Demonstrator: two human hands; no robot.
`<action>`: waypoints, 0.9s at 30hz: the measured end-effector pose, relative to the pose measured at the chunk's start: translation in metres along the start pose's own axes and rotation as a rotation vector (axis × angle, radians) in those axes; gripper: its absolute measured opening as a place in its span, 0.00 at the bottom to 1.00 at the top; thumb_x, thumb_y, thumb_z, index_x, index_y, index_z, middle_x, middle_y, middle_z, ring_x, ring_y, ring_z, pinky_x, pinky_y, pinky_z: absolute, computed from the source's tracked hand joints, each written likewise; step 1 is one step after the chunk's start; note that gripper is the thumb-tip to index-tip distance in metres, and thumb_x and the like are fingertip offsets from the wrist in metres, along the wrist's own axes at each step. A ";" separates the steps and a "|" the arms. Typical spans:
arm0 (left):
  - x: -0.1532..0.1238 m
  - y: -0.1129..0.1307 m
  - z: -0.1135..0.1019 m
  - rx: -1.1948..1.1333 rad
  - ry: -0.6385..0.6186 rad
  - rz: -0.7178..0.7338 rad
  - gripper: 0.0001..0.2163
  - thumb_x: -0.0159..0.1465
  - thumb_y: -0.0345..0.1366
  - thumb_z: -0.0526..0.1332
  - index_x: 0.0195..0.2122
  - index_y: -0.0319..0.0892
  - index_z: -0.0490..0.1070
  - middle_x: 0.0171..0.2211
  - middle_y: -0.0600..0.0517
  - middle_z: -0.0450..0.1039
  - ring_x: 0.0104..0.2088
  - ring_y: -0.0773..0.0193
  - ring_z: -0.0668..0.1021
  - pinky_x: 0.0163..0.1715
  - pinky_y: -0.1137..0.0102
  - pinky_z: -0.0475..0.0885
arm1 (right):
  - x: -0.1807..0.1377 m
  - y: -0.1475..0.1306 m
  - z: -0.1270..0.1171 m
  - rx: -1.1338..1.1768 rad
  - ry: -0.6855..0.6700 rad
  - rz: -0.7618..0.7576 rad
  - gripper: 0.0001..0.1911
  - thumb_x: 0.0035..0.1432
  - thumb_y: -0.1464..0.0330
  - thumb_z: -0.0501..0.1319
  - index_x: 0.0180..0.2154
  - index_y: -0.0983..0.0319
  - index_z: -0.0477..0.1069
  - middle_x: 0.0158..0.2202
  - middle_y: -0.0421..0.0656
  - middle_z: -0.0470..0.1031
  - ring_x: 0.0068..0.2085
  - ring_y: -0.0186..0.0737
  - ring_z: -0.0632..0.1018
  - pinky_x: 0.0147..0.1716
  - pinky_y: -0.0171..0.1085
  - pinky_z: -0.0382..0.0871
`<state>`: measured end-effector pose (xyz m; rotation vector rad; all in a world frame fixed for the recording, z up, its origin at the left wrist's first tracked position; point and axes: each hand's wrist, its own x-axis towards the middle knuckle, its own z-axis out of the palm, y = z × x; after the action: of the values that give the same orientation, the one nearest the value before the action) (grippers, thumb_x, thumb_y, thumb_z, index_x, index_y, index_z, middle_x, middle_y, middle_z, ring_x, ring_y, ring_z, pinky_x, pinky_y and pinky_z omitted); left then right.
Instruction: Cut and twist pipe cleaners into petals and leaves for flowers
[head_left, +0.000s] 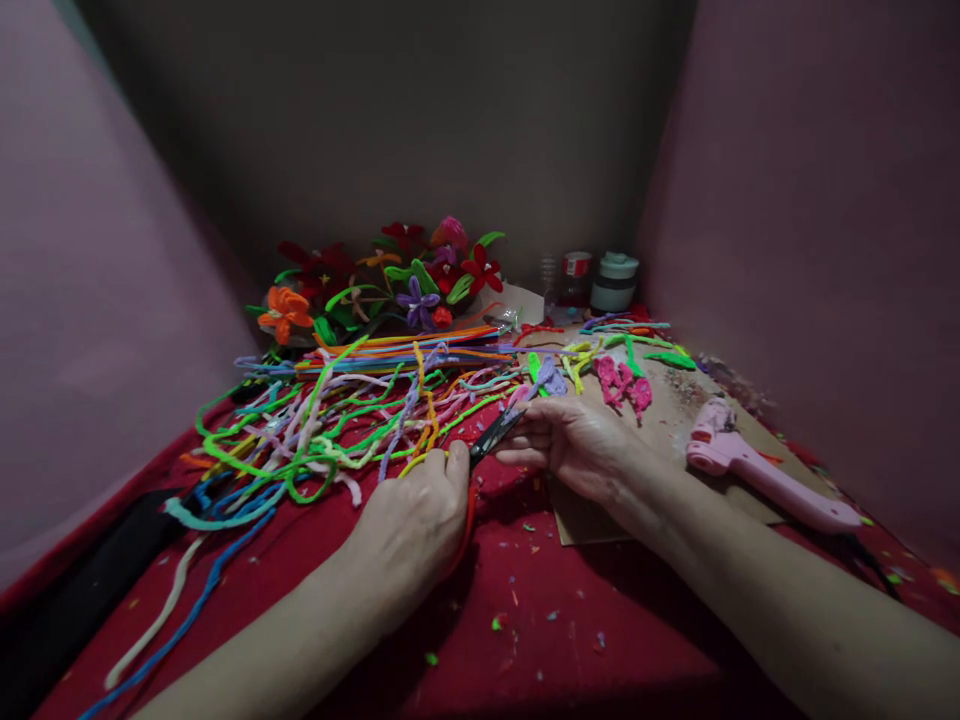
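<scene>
My left hand (424,505) is closed round the red handles of a pair of scissors (491,438). Their dark blades point up and right, with the tips at the fingertips of my right hand (574,440). That hand is closed in a pinch, palm turned towards me, and a lavender fuzzy pipe cleaner piece (553,378) with looped ends shows just above it. Its lower end runs to the fingertips by the blades; the exact grip is partly hidden. Close behind lie a bright green piece (534,368) and a yellow piece (579,365).
Tangled coloured pipe cleaners (315,440) cover the table's left. Behind them stand finished flowers (420,280). On the brown cardboard (667,420) lie pink twisted pieces (624,385) and a pink glue gun (772,475). A lidded jar (615,283) stands at the back. Scraps dot the red cloth (540,620).
</scene>
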<state>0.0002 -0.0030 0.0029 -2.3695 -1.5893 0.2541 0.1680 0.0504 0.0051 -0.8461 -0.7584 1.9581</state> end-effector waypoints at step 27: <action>-0.001 0.003 0.004 -0.066 -0.033 0.007 0.18 0.60 0.23 0.42 0.51 0.31 0.57 0.32 0.42 0.70 0.29 0.56 0.77 0.24 0.65 0.72 | 0.002 0.005 0.002 -0.071 0.019 -0.014 0.12 0.48 0.79 0.51 0.26 0.70 0.74 0.25 0.50 0.78 0.24 0.34 0.76 0.27 0.34 0.74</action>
<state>0.0015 -0.0050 -0.0017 -2.4329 -1.6281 0.2471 0.1628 0.0494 0.0019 -0.8983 -0.8240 1.9177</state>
